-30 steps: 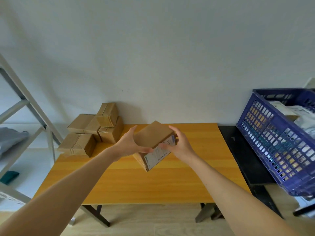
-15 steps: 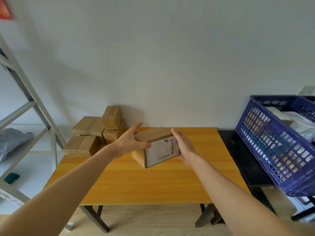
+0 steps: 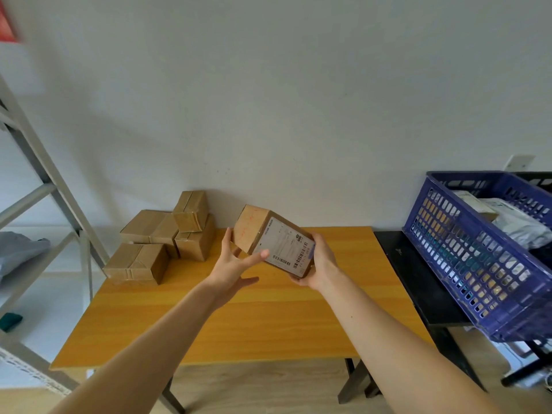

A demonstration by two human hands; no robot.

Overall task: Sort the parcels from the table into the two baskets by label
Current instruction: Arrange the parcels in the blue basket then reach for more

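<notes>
Soft daylight, wide-angle edge distortion

Barcodes on parcel (image 3: 253,229) label (image 3: 286,248); print too blurred to read.

One head-worn wide-angle camera, set above the near edge of the table (image 3: 268,330), looked forward and down. Faced the white wall (image 3: 298,100) squarely. Close in: it filled the lower frame; blue basket (image 3: 466,264) cut off at right, shelving (image 3: 67,204) at left.
</notes>
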